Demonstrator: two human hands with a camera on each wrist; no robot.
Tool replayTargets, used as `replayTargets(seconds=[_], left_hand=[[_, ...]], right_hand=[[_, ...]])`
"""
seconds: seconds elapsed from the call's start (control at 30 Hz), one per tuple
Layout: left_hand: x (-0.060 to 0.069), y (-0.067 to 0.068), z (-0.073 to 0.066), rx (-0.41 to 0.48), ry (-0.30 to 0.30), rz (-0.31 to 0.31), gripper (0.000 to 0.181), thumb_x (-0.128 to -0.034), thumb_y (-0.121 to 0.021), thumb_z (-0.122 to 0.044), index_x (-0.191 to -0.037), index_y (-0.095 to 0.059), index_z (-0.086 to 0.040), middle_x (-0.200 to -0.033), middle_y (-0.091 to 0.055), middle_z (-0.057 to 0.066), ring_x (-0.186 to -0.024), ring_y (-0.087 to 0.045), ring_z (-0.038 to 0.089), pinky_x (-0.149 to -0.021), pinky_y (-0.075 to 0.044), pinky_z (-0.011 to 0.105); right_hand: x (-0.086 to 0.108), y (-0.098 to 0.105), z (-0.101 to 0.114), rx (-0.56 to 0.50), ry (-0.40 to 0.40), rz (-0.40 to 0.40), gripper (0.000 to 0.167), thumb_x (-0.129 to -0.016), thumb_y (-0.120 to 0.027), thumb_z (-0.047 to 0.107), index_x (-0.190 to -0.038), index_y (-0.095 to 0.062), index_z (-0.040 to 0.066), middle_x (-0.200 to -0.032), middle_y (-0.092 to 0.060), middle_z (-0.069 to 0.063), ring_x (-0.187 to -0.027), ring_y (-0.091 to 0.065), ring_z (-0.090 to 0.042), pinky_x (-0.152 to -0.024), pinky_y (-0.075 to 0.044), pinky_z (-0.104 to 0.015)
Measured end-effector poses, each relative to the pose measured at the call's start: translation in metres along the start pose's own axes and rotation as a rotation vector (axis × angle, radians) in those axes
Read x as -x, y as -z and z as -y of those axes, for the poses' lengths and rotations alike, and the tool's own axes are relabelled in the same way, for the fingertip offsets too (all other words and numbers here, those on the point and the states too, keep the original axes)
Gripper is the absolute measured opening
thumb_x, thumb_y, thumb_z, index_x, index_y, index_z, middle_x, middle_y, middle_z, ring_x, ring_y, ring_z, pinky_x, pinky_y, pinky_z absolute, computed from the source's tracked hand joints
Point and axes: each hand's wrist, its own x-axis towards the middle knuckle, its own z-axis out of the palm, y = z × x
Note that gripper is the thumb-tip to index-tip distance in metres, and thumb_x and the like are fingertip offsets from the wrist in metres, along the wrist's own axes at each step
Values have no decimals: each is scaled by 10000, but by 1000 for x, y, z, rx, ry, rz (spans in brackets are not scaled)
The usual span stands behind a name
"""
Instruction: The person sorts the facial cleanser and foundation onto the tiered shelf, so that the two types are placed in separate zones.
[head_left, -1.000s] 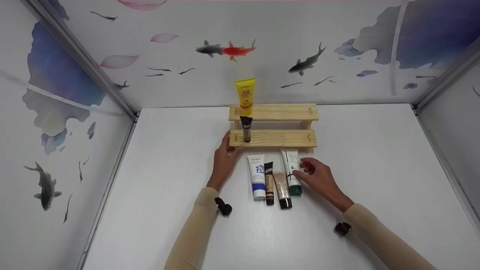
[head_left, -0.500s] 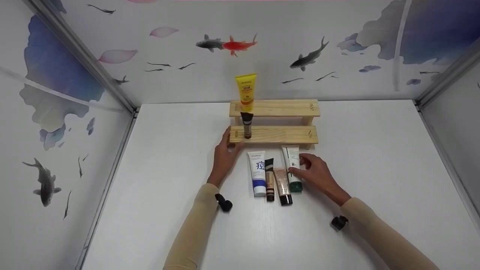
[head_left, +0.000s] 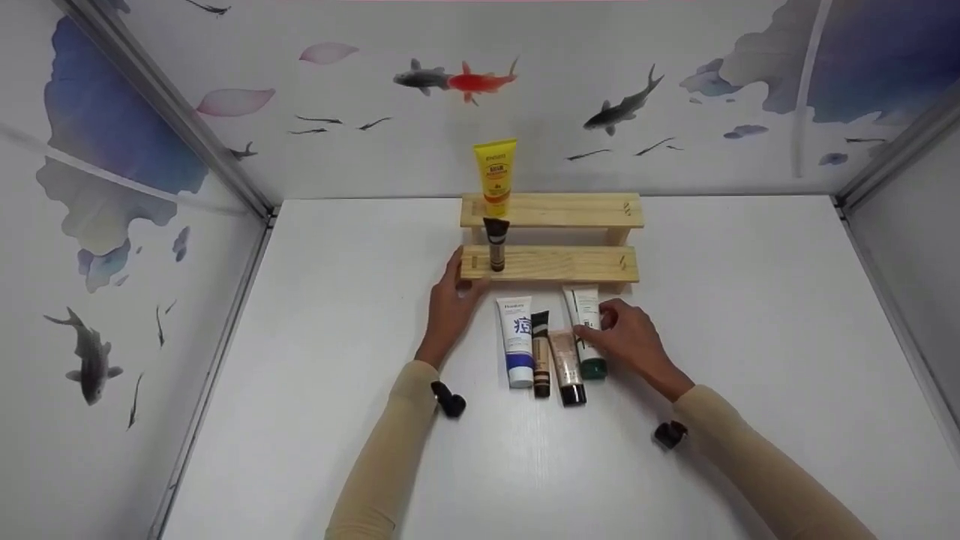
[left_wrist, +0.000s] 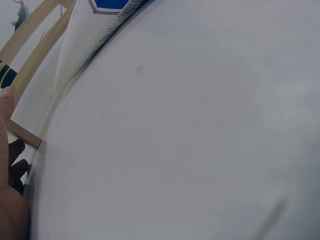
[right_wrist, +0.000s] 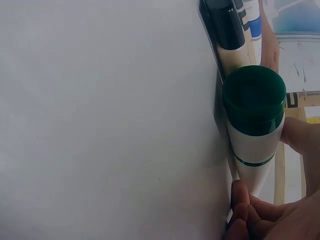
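Observation:
The left end of a two-step wooden rack (head_left: 562, 264) is gripped by my left hand (head_left: 452, 307), thumb at the front and fingers round the side. My right hand (head_left: 630, 337) pinches a white tube with a green cap (head_left: 587, 319) lying on the table, thumb over its top; in the right wrist view the green cap (right_wrist: 254, 100) faces the camera. Left of that tube lie a beige tube with a black cap (head_left: 568, 360), a slim brown-black tube (head_left: 541, 356) and a white-and-blue tube (head_left: 516, 341).
On the rack's upper step stands a yellow tube (head_left: 496, 176). A small dark-topped tube (head_left: 496, 244) stands upright on the lower step, at its left end. Behind the white table (head_left: 337, 300) rises a wall (head_left: 540, 150) painted with fish.
My right hand has come in to the left; its thumb has moved over the green-capped tube and its fingers have closed on it. My left hand stays at the rack. The head view has tilted slightly.

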Motion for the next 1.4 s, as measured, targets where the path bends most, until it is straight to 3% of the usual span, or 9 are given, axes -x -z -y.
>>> replayTargets(seconds=[0.33,0.63,1.0,1.4], left_hand=[[0,1,1,-14,-18,-3,848,-1077,-714,-484,-1754,-312,-170,-1548,-639,69,-1178,-659,211,-1083,-503,452],[2,0,0,-17,-2,1,868,-1070,-713,-515,-1759,-301,-184,-1542,-646,56,-1188,-661,201,-1090,-505,449],[3,1,-3,-9,-2,2,861,-1073,-703,-525,-1761,-300,-200,-1545,-643,40,-1183,-651,192,-1089,-503,440],[1,1,-3,-48,4,-5,857,-1079,-705,-508,-1758,-300,-178,-1537,-650,46,-1166,-650,178,-1095,-498,429]], right_hand=[[-1,1,3,-2,-64,23,671,-948,-832,434,-1378,-663,-53,-1038,-696,-147,-913,-590,-275,-792,-457,-397],[4,15,0,-26,-47,79,673,-943,-848,362,-1443,-647,-41,-1092,-731,-191,-958,-638,-289,-848,-502,-407],[12,30,0,-57,-10,92,656,-955,-858,337,-1470,-651,-12,-1096,-764,-194,-959,-687,-282,-811,-516,-367],[20,36,4,-63,-27,115,671,-957,-857,340,-1487,-635,-5,-1108,-757,-195,-966,-666,-279,-794,-519,-356]])
